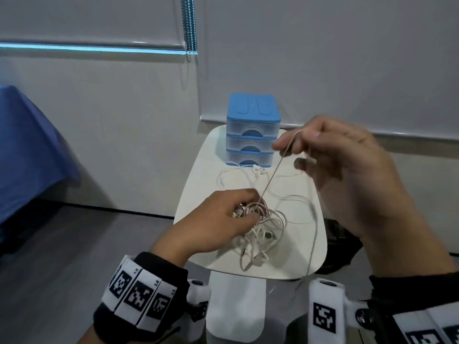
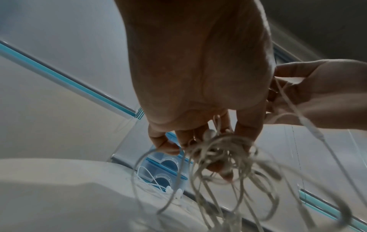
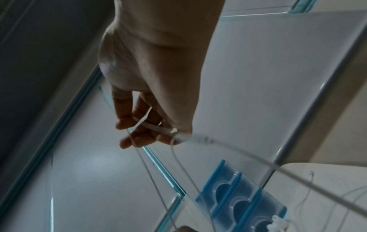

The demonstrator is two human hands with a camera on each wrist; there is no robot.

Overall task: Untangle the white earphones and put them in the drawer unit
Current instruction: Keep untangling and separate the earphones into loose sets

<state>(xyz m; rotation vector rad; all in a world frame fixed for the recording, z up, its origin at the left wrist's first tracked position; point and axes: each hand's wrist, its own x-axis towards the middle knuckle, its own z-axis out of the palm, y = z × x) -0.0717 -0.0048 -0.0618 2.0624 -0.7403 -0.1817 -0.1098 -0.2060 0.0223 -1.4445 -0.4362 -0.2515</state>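
Note:
A tangled bundle of white earphones [image 1: 265, 219] hangs just above the small white table [image 1: 206, 175]. My left hand [image 1: 246, 207] grips the bundle from the left, fingers curled into the loops [image 2: 228, 157]. One strand runs taut up to my right hand [image 1: 290, 150], which is raised over the table and pinches the cable [image 3: 158, 128] between thumb and fingers. A slack loop drops from that hand past the table's front edge. The blue-topped drawer unit [image 1: 253, 130] stands at the table's far end, its three clear drawers closed. Another white earbud pair [image 1: 258, 170] lies in front of it.
A blue-covered table [image 1: 24, 150] stands at the far left. A bead chain [image 1: 188, 28] hangs from the window blind behind. Something dark [image 1: 342, 244] sits low to the right of the white table, and grey floor lies to the left.

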